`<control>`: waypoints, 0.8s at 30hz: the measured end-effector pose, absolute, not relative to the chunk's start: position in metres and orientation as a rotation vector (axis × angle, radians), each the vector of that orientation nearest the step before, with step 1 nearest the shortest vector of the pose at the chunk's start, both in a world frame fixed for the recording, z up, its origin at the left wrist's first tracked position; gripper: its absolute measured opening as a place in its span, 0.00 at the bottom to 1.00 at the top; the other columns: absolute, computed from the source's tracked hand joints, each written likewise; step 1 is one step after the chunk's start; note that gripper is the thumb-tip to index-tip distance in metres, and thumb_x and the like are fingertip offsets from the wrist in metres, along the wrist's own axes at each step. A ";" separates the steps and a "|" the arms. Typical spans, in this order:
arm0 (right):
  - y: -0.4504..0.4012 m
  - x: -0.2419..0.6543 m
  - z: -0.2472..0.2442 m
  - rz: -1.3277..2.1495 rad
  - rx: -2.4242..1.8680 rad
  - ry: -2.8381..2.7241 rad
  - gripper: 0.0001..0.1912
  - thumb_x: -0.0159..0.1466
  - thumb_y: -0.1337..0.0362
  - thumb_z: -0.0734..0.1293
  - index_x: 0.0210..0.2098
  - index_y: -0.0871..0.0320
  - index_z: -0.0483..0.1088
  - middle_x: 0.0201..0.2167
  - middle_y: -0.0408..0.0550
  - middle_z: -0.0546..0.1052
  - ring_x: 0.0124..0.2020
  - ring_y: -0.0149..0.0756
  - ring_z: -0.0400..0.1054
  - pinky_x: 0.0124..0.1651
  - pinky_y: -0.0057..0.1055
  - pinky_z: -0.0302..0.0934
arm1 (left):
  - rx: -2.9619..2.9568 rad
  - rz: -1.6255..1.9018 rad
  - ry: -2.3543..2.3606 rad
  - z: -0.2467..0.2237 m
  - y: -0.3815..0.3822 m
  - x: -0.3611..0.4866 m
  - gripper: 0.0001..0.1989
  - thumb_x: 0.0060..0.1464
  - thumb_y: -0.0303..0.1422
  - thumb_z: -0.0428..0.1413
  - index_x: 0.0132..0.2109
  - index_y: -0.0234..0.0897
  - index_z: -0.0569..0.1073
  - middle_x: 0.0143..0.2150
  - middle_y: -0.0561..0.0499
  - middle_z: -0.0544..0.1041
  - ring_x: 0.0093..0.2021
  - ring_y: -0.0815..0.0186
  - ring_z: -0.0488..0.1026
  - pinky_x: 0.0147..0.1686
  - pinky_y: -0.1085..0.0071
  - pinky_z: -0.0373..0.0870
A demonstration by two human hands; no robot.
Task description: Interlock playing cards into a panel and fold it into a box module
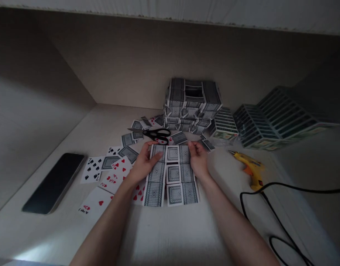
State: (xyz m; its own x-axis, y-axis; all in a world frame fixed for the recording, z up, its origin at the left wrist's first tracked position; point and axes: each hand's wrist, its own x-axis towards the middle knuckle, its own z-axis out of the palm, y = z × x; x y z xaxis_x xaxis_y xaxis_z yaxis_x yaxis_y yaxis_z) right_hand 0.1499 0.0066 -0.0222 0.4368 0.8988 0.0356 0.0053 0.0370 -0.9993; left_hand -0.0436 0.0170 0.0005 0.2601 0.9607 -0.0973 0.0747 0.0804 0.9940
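In the head view, the card panel (158, 171) lies on your side of the scissors (155, 133), your left hand (144, 162) pinching its left edge, thumb on top, and your right hand (199, 159) gripping its far right corner. A gap shows low down beside the left column, so uneven pulling could part the columns or bend them. Pushing the panel away could bump the scissors' handles. The glue gun (250, 166), right of the scissors, could get dragged if your right arm catches its cord (311, 190); you can't tell whether it's hot. Left of the scissors, you can read "7" on a spade card (92, 169), "8" on another (113, 151) and "5" on a heart card (121, 165); no brand is legible.
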 end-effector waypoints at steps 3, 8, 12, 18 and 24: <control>0.007 0.152 -0.022 0.891 -1.362 -0.903 0.16 0.56 0.49 0.63 0.30 0.57 0.68 0.24 0.41 0.70 0.26 0.32 0.61 0.30 0.28 0.55 | 1.333 0.917 1.061 -0.001 0.017 -0.045 0.25 0.48 0.39 0.59 0.51 0.41 0.60 0.33 0.53 0.72 0.31 0.65 0.71 0.31 0.68 0.70; 0.008 0.153 -0.022 0.927 -1.344 -0.902 0.16 0.56 0.49 0.64 0.29 0.56 0.69 0.23 0.41 0.70 0.25 0.32 0.61 0.29 0.28 0.55 | 1.399 0.902 1.050 0.001 0.015 -0.043 0.29 0.47 0.37 0.60 0.54 0.41 0.59 0.38 0.51 0.71 0.37 0.63 0.71 0.38 0.65 0.70; 0.006 0.149 -0.021 0.852 -1.361 -0.897 0.16 0.57 0.50 0.63 0.30 0.57 0.68 0.23 0.41 0.71 0.26 0.32 0.62 0.30 0.28 0.56 | 1.469 0.874 1.071 0.004 0.013 -0.041 0.34 0.43 0.36 0.62 0.56 0.41 0.58 0.43 0.49 0.70 0.41 0.62 0.70 0.44 0.62 0.69; 0.005 0.147 -0.020 0.885 -1.361 -0.857 0.16 0.56 0.49 0.64 0.31 0.57 0.68 0.25 0.42 0.72 0.27 0.33 0.64 0.31 0.29 0.58 | 1.584 0.928 1.105 0.003 0.014 -0.042 0.38 0.40 0.33 0.64 0.58 0.42 0.57 0.51 0.47 0.67 0.50 0.59 0.67 0.52 0.59 0.62; -0.002 0.145 -0.011 1.421 -1.118 -0.929 0.18 0.52 0.51 0.69 0.38 0.56 0.70 0.36 0.46 0.77 0.37 0.39 0.71 0.41 0.36 0.64 | 1.438 1.160 1.215 -0.002 0.023 -0.046 0.39 0.40 0.34 0.64 0.58 0.42 0.56 0.52 0.46 0.66 0.50 0.59 0.67 0.48 0.61 0.66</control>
